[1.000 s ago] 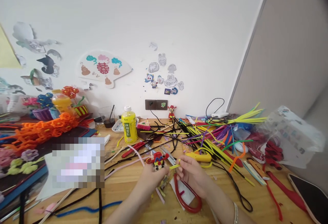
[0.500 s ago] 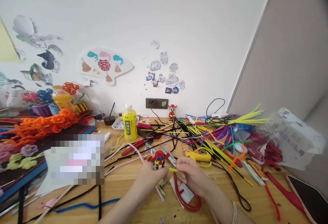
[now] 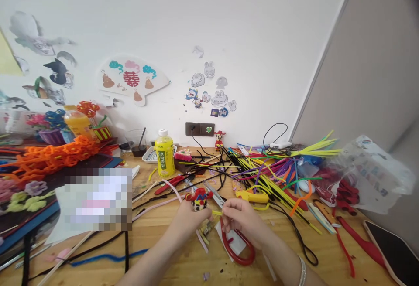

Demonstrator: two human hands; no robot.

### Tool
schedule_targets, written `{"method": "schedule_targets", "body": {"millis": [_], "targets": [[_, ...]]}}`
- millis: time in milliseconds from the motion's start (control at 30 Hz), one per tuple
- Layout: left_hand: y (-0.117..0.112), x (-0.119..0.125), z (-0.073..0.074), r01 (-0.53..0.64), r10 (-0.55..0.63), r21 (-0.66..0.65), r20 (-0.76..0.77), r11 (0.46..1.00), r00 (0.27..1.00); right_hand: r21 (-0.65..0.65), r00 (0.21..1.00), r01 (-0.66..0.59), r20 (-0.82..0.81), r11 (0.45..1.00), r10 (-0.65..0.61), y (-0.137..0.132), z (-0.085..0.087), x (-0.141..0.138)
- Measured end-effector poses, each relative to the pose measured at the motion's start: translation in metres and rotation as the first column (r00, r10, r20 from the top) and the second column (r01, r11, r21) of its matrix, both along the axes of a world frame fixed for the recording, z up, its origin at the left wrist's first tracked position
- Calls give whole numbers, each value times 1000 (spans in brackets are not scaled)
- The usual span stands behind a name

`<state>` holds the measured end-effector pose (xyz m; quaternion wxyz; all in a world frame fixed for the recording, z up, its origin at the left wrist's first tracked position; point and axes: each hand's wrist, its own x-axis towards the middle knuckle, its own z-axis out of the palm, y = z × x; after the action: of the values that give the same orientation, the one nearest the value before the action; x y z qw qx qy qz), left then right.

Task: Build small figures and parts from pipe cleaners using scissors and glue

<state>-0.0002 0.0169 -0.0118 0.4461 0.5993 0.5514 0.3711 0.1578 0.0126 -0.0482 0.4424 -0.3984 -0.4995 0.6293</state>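
My left hand point(image 3: 190, 219) is closed round a small pipe-cleaner figure point(image 3: 200, 200) with a red and blue hat and a pale face with dark marks. A short yellow pipe cleaner point(image 3: 216, 212) runs from beside the figure to the fingertips of my right hand point(image 3: 240, 218), which are pinched together. Part of that strip is hidden by the fingers. Beneath my right hand lie scissors point(image 3: 241, 257) with red loop handles, their blades pointing away from me. White paper point(image 3: 237, 246) lies under the handles.
A yellow drink bottle point(image 3: 165, 155) stands behind my hands. A yellow glue gun point(image 3: 252, 196) and piled pipe cleaners point(image 3: 271, 185) lie to the right, a phone point(image 3: 393, 251) farther right. A similar red figure point(image 3: 219, 141) stands by the wall. Orange pipe-cleaner work point(image 3: 49, 157) sits left.
Both hands have shifted slightly relative to each other, with the right fingers a little higher and the figure turned slightly. The whole view has tilted a little. The scissors stay on the table.
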Motion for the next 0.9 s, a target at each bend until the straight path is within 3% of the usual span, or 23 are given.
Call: {"method": "schedule_targets", "body": {"millis": [133, 233, 300, 367, 433, 467, 533, 667, 800, 900], "targets": [[2, 0, -1, 15, -13, 106, -18, 994, 1000, 47, 995, 37, 91, 998, -41, 2, -2, 0], [1, 1, -1, 26, -21, 260, -21, 965, 1000, 225, 940, 104, 295, 969, -170, 2, -3, -2], [-2, 3, -2, 29, -27, 352, -9, 936, 1000, 408, 865, 150, 387, 901, -319, -1, -3, -4], [-5, 5, -5, 35, -41, 412, 6, 911, 999, 588, 785, 154, 414, 794, -460, -4, -2, -4], [-8, 7, -9, 50, -64, 439, 17, 897, 998, 698, 737, 137, 402, 703, -543, -6, -2, -5], [-9, 8, -11, 55, -70, 443, 18, 895, 997, 717, 731, 139, 391, 683, -559, -7, -2, -5], [-11, 9, -15, 49, -64, 447, 19, 893, 998, 683, 765, 185, 350, 706, -540, -6, -4, -6], [-11, 9, -16, 18, -30, 474, 17, 880, 999, 432, 909, 286, 158, 855, -385, -2, -4, -6], [-8, 5, -19, 43, -31, 517, -33, 855, 999, 230, 975, 188, 73, 955, -209, 0, 2, -1], [-6, 3, -23, 75, -32, 541, -88, 838, 996, 78, 995, 97, -35, 992, -95, 0, 5, 3]]}}
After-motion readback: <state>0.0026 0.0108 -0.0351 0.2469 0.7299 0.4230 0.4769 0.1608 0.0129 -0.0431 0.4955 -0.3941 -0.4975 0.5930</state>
